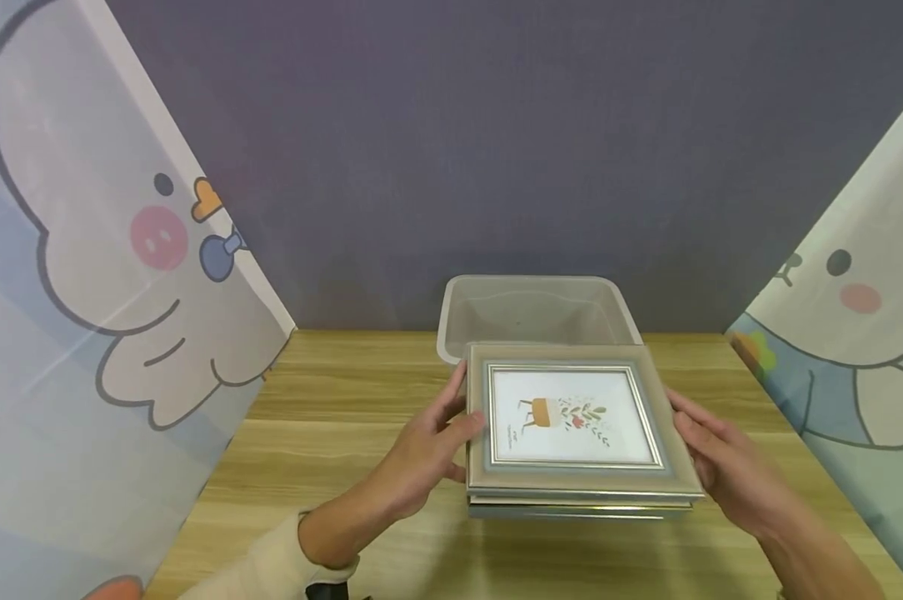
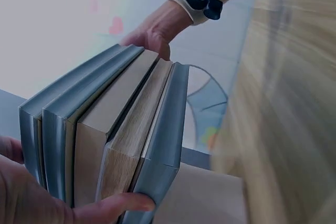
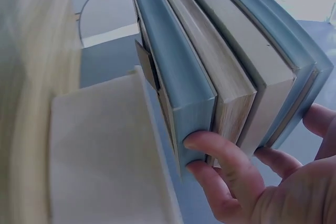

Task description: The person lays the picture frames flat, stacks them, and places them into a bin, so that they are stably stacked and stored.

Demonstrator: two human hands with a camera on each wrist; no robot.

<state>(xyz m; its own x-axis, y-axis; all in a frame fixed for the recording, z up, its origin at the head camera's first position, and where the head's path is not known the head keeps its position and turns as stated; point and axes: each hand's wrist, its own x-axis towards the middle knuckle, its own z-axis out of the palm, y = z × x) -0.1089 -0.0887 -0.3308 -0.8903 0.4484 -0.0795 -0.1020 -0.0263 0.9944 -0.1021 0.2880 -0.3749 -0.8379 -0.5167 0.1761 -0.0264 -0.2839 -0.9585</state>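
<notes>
A stack of several picture frames is held level between two hands, above the table. Uppermost is a beige and silver picture frame with a flower-and-vase print. My left hand grips the stack's left side, thumb over the top edge and fingers along the side. From the right, my right hand holds the opposite side. Blue, cream and wood-toned edges show in the wrist views, with a blue bottom frame lowest. Under it, a small brown flap sticks out in the right wrist view.
A whitish translucent plastic bin stands behind the stack, which overlaps its front in the head view. The wood-grain table ends at a dark grey wall panel. Cartoon-printed panels flank both sides.
</notes>
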